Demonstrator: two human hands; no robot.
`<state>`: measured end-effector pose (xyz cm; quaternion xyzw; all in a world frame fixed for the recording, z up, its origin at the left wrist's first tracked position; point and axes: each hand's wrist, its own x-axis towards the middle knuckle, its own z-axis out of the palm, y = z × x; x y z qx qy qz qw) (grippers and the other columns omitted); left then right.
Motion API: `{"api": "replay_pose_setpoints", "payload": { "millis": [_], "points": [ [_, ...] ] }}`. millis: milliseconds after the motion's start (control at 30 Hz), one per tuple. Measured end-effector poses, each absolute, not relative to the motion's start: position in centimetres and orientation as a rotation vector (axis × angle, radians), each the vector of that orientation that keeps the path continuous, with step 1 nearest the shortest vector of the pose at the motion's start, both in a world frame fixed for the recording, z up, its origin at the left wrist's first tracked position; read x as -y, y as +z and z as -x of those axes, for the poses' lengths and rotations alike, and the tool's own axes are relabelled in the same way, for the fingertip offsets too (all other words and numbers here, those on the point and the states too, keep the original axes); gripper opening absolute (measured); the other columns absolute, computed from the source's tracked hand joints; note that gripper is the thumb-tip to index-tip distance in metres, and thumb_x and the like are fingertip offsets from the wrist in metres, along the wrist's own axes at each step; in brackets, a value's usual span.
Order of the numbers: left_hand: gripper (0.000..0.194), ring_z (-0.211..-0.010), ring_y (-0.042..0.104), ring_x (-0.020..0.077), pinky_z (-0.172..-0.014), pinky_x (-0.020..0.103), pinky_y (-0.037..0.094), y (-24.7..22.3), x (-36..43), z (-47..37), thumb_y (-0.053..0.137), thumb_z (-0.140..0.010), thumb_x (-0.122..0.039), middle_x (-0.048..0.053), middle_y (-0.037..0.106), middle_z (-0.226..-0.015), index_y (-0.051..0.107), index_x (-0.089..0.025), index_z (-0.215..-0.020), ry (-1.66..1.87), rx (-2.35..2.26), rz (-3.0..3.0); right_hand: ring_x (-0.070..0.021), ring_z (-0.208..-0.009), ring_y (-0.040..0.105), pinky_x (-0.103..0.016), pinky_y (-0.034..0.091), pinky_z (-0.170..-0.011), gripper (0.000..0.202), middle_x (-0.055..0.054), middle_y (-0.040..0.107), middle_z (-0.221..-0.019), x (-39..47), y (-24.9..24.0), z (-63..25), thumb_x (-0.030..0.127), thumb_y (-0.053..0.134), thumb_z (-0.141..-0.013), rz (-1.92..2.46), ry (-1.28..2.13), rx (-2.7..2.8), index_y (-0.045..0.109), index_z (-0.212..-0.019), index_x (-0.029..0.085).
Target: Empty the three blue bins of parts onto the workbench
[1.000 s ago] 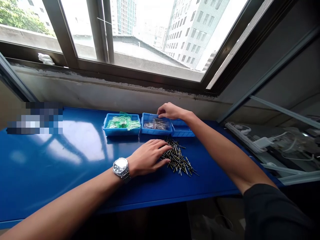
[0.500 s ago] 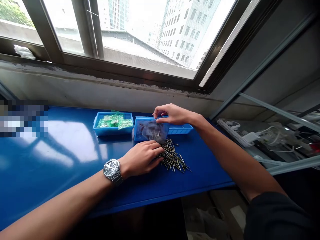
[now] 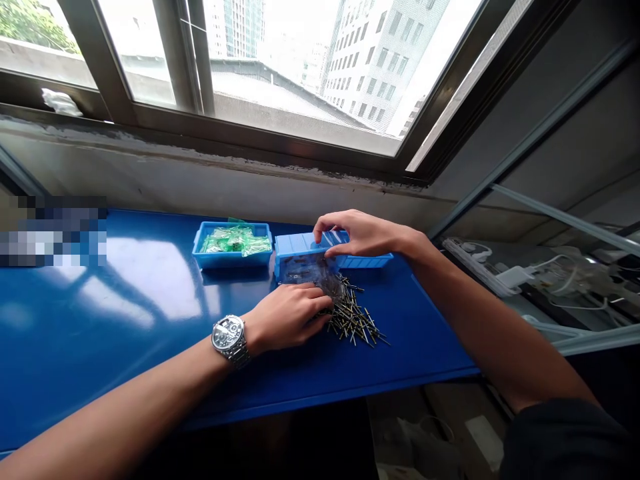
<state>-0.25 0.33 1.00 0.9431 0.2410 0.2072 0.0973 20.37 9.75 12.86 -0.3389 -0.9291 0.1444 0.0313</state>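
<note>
My right hand [image 3: 350, 233] grips the rim of a blue bin [image 3: 300, 245], which is tipped toward me. A clear plastic bag [image 3: 313, 272] hangs at the bin's front. Just below it my left hand [image 3: 295, 312] lies at the left edge of a pile of thin metal pins [image 3: 355, 317] on the blue table [image 3: 280, 380]. Its fingers are bent, and their tips are partly hidden, so what they hold cannot be made out. Behind my right hand, part of another blue bin [image 3: 367, 260] shows.
A blue bin [image 3: 233, 259] with green and clear plastic packets stands left of the tipped bin. Behind the table run a wall and a window [image 3: 300, 137]. At the right is a metal rack [image 3: 565, 220] with cables.
The tipped bin leans further forward, showing more of its ribbed side. The bag sits lower, nearer the pins. My right hand stays on the rim, and the whole view has shifted slightly.
</note>
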Motion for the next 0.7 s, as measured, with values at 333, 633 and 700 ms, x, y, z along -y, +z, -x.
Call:
{"api": "replay_pose_setpoints", "payload": {
  "millis": [333,633,700],
  "points": [
    [0.022,-0.091,0.068,0.0238,-0.074,0.034,0.054,1.0,-0.2,0.2,0.05,-0.104,-0.025,0.006,0.072,-0.095,0.07,-0.018,-0.108,0.676,-0.717,-2.763,-0.0257,-0.117,0.061,-0.036,0.048,-0.099,0.023,-0.005,0.064,-0.126,-7.2,12.9,-20.2,0.027,0.077,-0.086,0.869,0.244,2.874,0.065,-0.107,0.026],
    [0.025,-0.094,0.062,0.0251,-0.08,0.038,0.054,1.2,-0.3,0.2,0.047,-0.104,-0.023,0.008,0.07,-0.092,0.071,-0.017,-0.1,0.8,-0.701,-2.784,-0.0276,-0.121,0.058,-0.04,0.048,-0.103,0.021,-0.005,0.06,-0.126,-6.8,13.4,-21.0,0.024,0.073,-0.087,0.833,0.126,2.819,0.065,-0.106,0.028],
    [0.023,-0.104,0.061,0.0273,-0.091,0.043,0.054,1.2,-0.4,0.2,0.047,-0.104,-0.024,0.01,0.07,-0.105,0.07,-0.018,-0.107,0.859,-0.756,-2.77,-0.0286,-0.121,0.058,-0.042,0.048,-0.103,0.02,-0.005,0.059,-0.127,-6.7,13.8,-21.1,0.025,0.073,-0.088,0.854,0.127,2.783,0.066,-0.106,0.028]
  ]
}}
